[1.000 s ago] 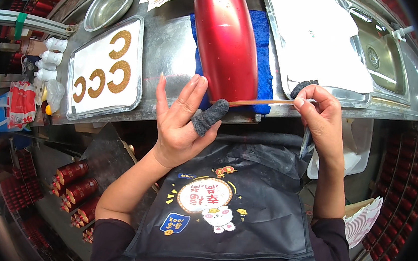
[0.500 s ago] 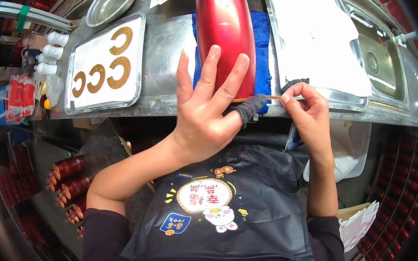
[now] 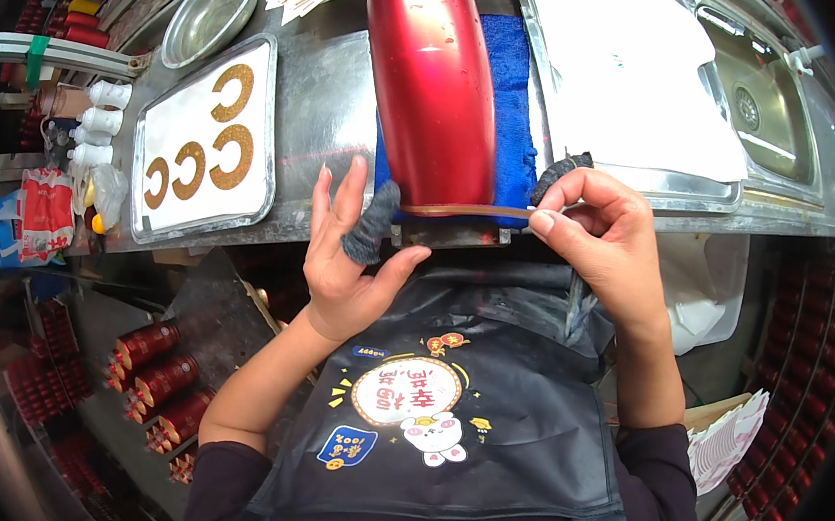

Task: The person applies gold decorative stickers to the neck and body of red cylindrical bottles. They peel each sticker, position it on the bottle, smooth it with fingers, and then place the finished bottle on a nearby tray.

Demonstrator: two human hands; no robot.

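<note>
A glossy red bottle (image 3: 433, 81) lies on a blue towel (image 3: 518, 99), its neck pointing away from me and its base toward me. Across the near end runs a thin brownish-gold strip (image 3: 463, 210), whose free part stretches to the right. My right hand (image 3: 605, 240) pinches the strip's right end between thumb and fingertip; a dark knitted cover is on one of its fingers. At the bottle's near left corner, my left hand (image 3: 350, 279) has its fingers spread. Its dark-covered finger touches or nearly touches the strip's left end there.
To the left, a metal tray (image 3: 271, 161) holds several gold C-shaped pieces on white paper, with a metal bowl (image 3: 210, 15) behind it. White sheets (image 3: 636, 81) cover a tray to the right, beside a sink (image 3: 754, 107). Red bottles (image 3: 165, 377) stand below the table.
My left hand has moved left and toward me, off the bottle's top, to its near left corner. More of the strip now shows along the base. My right hand has shifted slightly left and nearer.
</note>
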